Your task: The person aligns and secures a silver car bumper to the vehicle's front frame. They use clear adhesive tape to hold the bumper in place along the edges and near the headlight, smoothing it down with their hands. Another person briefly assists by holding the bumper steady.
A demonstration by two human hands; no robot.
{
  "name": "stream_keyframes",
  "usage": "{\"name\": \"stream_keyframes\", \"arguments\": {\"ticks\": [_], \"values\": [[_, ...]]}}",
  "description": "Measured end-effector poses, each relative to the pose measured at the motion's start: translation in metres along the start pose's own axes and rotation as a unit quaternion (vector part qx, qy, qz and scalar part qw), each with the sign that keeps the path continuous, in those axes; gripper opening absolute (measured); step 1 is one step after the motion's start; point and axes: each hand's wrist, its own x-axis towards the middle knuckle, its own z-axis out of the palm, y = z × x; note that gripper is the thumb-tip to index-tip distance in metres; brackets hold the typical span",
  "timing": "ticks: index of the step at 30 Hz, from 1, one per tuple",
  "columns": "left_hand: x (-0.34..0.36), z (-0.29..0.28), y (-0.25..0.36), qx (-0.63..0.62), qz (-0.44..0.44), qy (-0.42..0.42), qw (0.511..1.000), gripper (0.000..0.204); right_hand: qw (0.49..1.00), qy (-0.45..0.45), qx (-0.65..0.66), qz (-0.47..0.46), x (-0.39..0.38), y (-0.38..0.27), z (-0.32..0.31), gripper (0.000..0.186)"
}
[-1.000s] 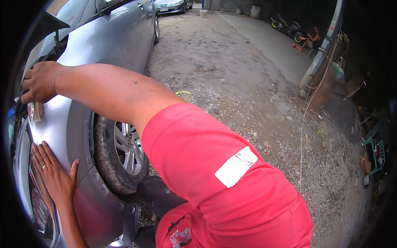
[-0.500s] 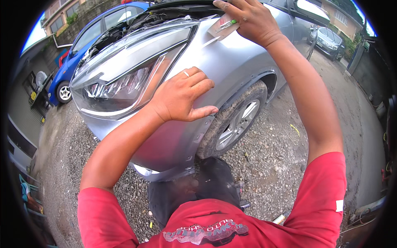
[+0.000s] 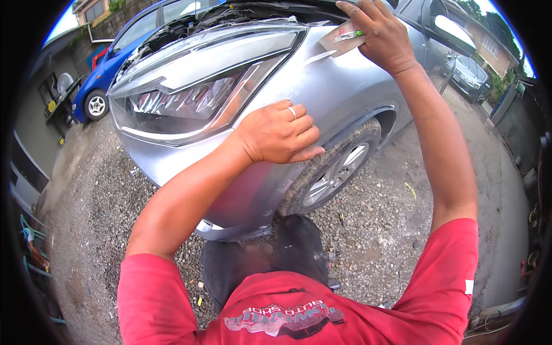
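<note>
Flat piece (image 3: pixel 334 41) in right hand (image 3: pixel 380 37), jutting toward headlight (image 3: pixel 201 86).

Left grip (image 3: pixel 282 132) and right grip (image 3: pixel 386 35) flank free room above fender (image 3: pixel 345 86).

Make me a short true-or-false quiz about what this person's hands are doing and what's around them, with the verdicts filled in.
1. The right hand holds a flat, pale piece at the near silver car. True.
2. The left hand wears a glove. False: it is bare, with a ring on one finger.
3. A blue car stands beyond. True.
4. The near silver car has no front lamp. False: its headlight is in place.
</note>
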Motion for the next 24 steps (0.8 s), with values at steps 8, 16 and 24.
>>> {"name": "stream_keyframes", "arguments": {"ticks": [8,16,24], "values": [[0.002,-0.002,-0.001,0.019,0.012,-0.011,1.0,0.038,1.0,-0.007,-0.002,0.009,-0.001,-0.002,-0.002,0.049],[0.01,0.001,0.001,0.112,-0.139,0.014,0.984,0.046,1.0,0.018,0.002,0.016,-0.003,-0.003,0.004,0.04],[0.022,0.016,0.004,0.114,-0.176,-0.039,0.977,0.068,0.997,0.074,-0.034,0.001,-0.007,0.007,0.001,0.031]]}}
